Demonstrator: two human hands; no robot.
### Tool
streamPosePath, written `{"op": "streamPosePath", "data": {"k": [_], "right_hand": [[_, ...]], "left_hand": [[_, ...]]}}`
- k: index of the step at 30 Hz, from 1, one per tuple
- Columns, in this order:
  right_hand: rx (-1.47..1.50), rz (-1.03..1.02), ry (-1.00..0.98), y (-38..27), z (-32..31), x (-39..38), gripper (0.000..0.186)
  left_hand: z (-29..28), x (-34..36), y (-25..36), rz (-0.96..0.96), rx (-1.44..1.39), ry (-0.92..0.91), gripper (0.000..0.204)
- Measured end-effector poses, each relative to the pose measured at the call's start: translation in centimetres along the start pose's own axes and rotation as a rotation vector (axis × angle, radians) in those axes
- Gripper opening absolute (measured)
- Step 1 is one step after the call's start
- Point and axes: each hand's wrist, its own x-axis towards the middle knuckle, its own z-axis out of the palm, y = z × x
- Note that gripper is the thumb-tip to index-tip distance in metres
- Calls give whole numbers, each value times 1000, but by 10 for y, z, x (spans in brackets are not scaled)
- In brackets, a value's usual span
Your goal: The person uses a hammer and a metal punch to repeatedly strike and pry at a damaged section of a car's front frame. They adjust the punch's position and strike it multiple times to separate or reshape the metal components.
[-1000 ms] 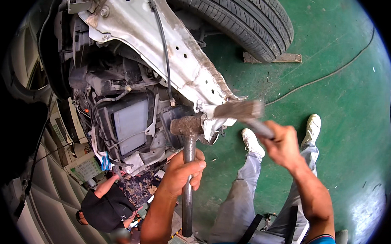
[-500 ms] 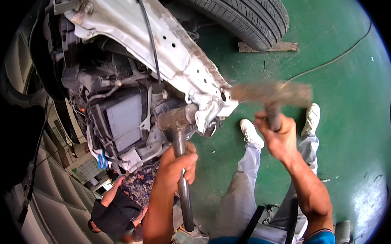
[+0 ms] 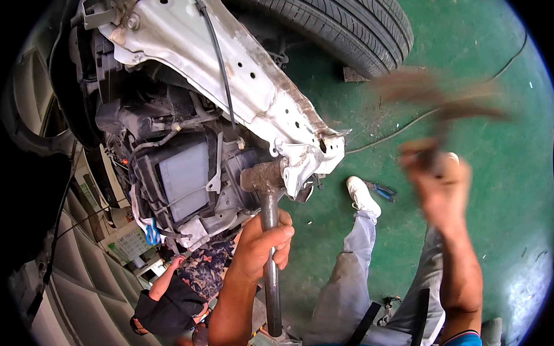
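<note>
My left hand [image 3: 265, 246] is closed round the handle of a heavy hammer [image 3: 268, 204]. That hammer's head rests against the inner side of the bent front end of a white metal car rail [image 3: 287, 126]. Off to the right, my right hand [image 3: 438, 187] grips a second hammer [image 3: 450, 113], smeared by motion. Its head is raised apart from the rail, over the green floor. The rail's tip [image 3: 331, 151] is crumpled, with several holes behind it. A thin black cable [image 3: 217, 58] runs along the rail.
A tyre [image 3: 338, 22] stands beside the rail on a wooden block [image 3: 354, 74]. Blue-handled pliers [image 3: 383, 192] lie on the floor near my shoe [image 3: 363, 197]. A hose [image 3: 399, 132] crosses the floor. Inside the car front is a grey radiator-like panel [image 3: 187, 177]. Another person [image 3: 171, 301] is at lower left.
My right hand has swung its hammer away from the rail tip, to the right. The left hammer stays against the rail. The view has shifted slightly, and the pliers now show.
</note>
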Motion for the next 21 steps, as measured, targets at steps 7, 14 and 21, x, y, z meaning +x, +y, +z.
{"op": "streamPosePath", "data": {"k": [7,14,21], "right_hand": [[197,-130,-51,10,-9,-7,19],[47,227,-216,19,50,-18,6],[-279,70,-320,50,56,-30,13]], "left_hand": [[-6,3,-1,9,-37,21,16],[-8,3,4,19,-42,-28,16],[3,4,3,-10,-26,-26,14]]}}
